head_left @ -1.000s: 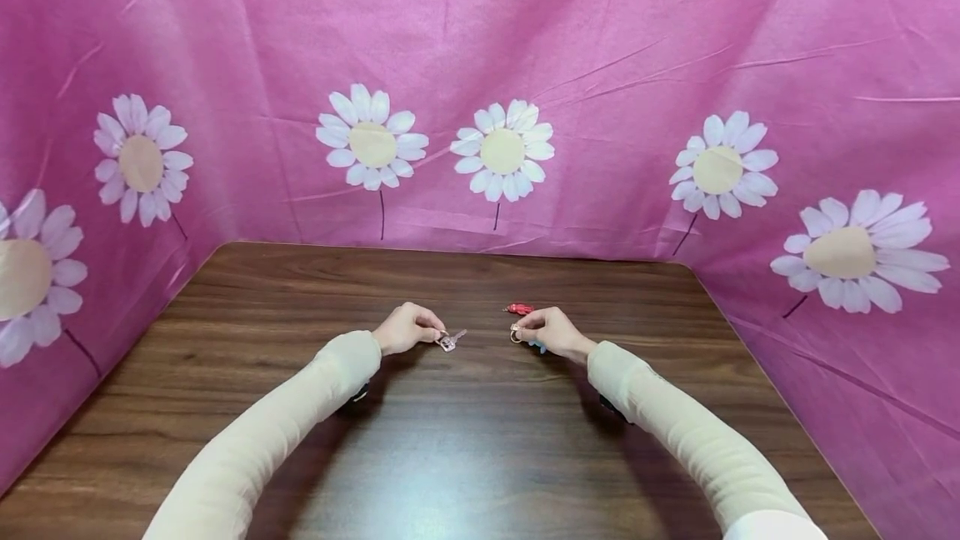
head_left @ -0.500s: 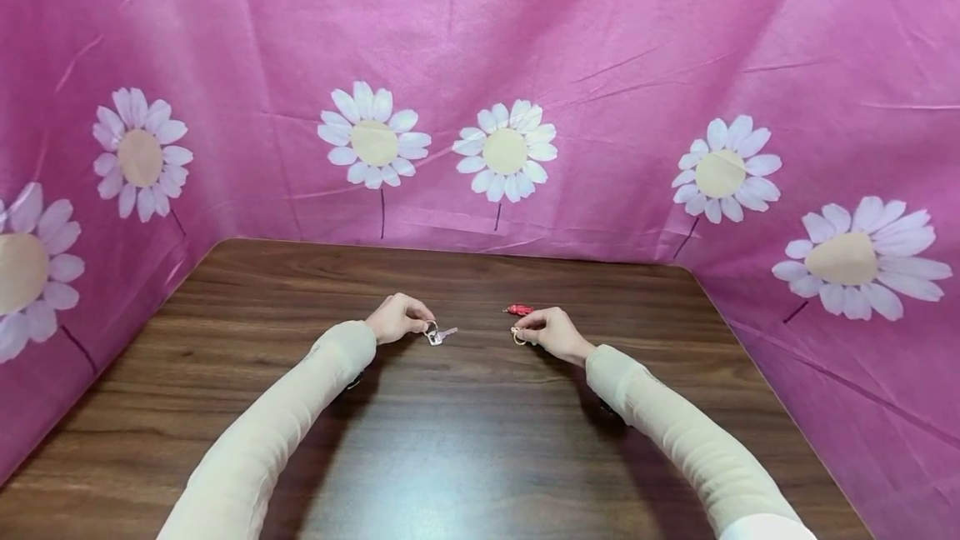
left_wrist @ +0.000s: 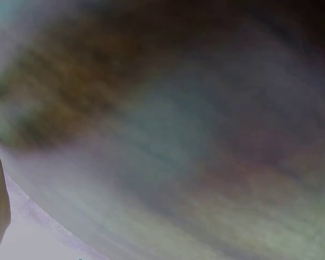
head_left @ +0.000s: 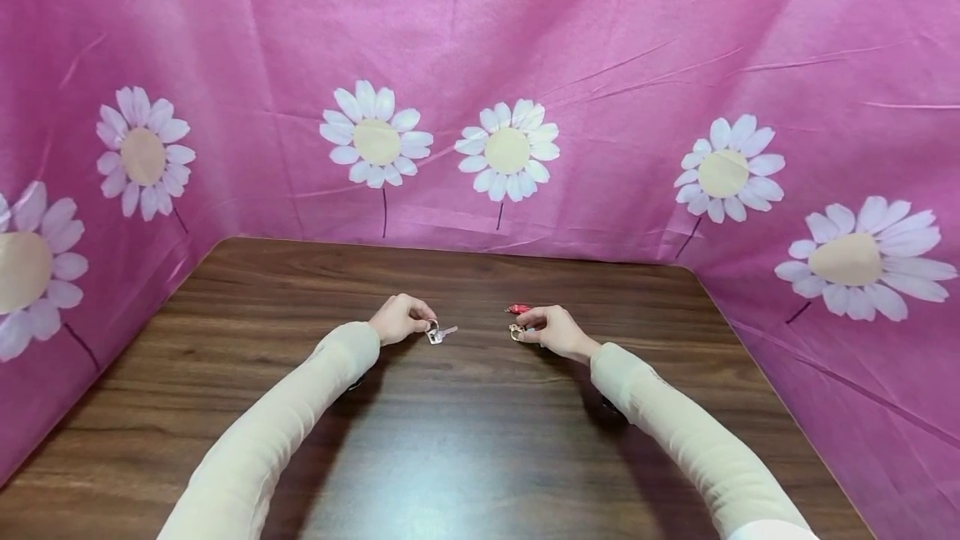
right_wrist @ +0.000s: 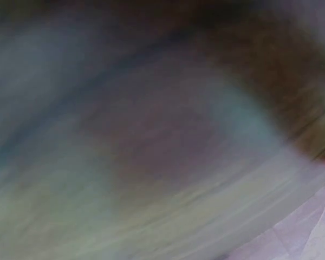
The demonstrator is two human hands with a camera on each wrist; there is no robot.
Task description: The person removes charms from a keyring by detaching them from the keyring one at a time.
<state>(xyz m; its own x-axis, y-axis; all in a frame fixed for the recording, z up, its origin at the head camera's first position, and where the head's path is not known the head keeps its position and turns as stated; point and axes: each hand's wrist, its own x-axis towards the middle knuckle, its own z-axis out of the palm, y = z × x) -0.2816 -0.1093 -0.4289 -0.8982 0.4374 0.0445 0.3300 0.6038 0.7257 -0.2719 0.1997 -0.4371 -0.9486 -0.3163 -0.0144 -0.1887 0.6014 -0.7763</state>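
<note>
In the head view my left hand [head_left: 402, 319] pinches a metal key ring with a key [head_left: 444, 333] on it, which points to the right, low over the table. My right hand [head_left: 557, 332] pinches a small gold ring or clasp [head_left: 515, 332]. A bit of light blue shows between its fingers; most of that piece is hidden. Just beyond the right fingers lies a small red piece [head_left: 517, 308] with a metal tip, its right end partly behind the hand. The key and the gold ring are apart. Both wrist views are blurred and show only a sliver of hand.
The brown wood-grain table [head_left: 420, 407] has rounded far corners. A pink cloth [head_left: 600, 40] printed with white daisies stands round its back and sides.
My left hand has moved slightly left and away with the key, then stayed nearly still. My right hand stays in place while its fingers shift and the gold ring turns; the blue bit changes position.
</note>
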